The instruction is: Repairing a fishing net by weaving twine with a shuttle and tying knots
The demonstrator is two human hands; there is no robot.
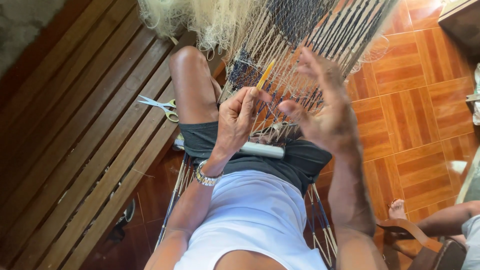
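My left hand pinches a thin yellow netting needle between thumb and fingers, its tip pointing up into the net. A cream and dark blue woven net stretches from the top of the view down to my lap. My right hand is raised just right of the needle, fingers spread among the net's strands, palm toward me. Whether it grips a strand I cannot tell. A white cylinder lies across my lap under the net's lower edge. A metal watch is on my left wrist.
Yellow-handled scissors lie on the slatted wooden bench to my left. Orange-brown tiles cover the floor at right. Another person's leg and foot and a wooden chair arm are at lower right.
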